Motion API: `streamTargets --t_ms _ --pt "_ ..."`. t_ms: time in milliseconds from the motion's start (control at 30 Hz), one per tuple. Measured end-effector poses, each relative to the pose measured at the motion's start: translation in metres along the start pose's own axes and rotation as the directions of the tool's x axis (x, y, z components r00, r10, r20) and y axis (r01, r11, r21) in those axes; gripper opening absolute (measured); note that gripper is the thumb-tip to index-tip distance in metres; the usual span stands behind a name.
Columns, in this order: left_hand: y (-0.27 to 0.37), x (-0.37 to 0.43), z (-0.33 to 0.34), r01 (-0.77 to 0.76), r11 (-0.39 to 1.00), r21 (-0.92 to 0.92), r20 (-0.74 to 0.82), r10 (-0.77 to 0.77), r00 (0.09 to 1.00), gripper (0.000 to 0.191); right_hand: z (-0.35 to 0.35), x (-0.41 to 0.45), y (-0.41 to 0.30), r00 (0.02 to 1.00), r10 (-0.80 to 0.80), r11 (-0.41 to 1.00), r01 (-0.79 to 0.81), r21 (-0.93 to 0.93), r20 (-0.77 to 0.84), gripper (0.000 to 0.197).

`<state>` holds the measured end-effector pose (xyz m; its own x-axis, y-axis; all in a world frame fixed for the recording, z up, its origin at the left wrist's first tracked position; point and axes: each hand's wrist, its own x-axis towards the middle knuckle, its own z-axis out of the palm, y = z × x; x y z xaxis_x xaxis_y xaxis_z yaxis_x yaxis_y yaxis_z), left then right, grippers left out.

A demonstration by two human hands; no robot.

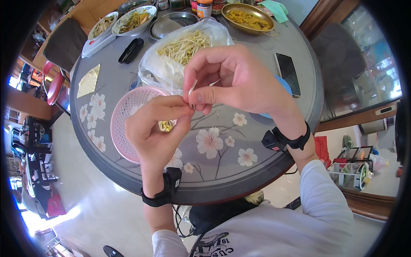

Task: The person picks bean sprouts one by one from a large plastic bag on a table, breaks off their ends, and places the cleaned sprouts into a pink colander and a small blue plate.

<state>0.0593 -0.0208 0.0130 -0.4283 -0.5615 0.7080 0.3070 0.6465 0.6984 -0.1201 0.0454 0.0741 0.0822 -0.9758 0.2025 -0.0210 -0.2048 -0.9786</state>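
My left hand (157, 125) and my right hand (234, 78) meet above the middle of the round table. Between the right thumb and fingers is a white bean sprout (192, 87); the left thumb and forefinger pinch its lower end, largely covered by the fingertips. Beneath the left hand stands a pink plastic strainer basket (120, 128), with some sprouts (166, 125) showing through the gap in the hand. Just beyond both hands lies an open clear plastic bag (151, 64) of bean sprouts (186, 48). A blue dish (283, 84) is mostly hidden behind my right wrist.
A smartphone (288, 74) lies at the right, a black case (131, 50) and yellowish paper (89, 81) at the left. Along the far side stand dishes of food (135, 21), a gold-coloured pan (249, 17) and several jars (204, 8). The table's edge (218, 192) curves before me.
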Motion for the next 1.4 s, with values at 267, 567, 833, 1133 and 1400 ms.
streamTargets --t_ms 267,567,833,1133,1400 --pt "-0.01 0.002 -0.012 -0.049 0.992 0.12 -0.513 0.104 0.852 0.014 0.016 0.002 0.016 0.999 0.024 0.961 -0.032 -0.273 -0.032 0.013" --pt "-0.001 0.007 -0.001 0.093 0.985 0.147 -0.632 0.021 0.775 0.014 0.038 0.005 0.054 0.992 -0.112 0.928 0.086 -0.362 -0.052 0.023" --pt "0.001 0.004 0.006 0.157 0.987 -0.014 -0.378 -0.151 0.913 0.018 0.025 0.005 0.025 0.901 -0.423 0.875 0.378 -0.303 -0.096 0.033" --pt "-0.009 -0.007 -0.011 0.214 0.928 -0.306 -0.118 -0.26 0.958 0.013 0.011 0.004 0.024 0.895 -0.445 0.849 0.43 -0.306 0.022 0.021" --pt "-0.011 -0.009 -0.007 0.257 0.899 -0.354 -0.081 -0.303 0.949 0.015 0.017 0.003 0.019 0.861 -0.508 0.793 0.453 -0.406 -0.031 0.01"
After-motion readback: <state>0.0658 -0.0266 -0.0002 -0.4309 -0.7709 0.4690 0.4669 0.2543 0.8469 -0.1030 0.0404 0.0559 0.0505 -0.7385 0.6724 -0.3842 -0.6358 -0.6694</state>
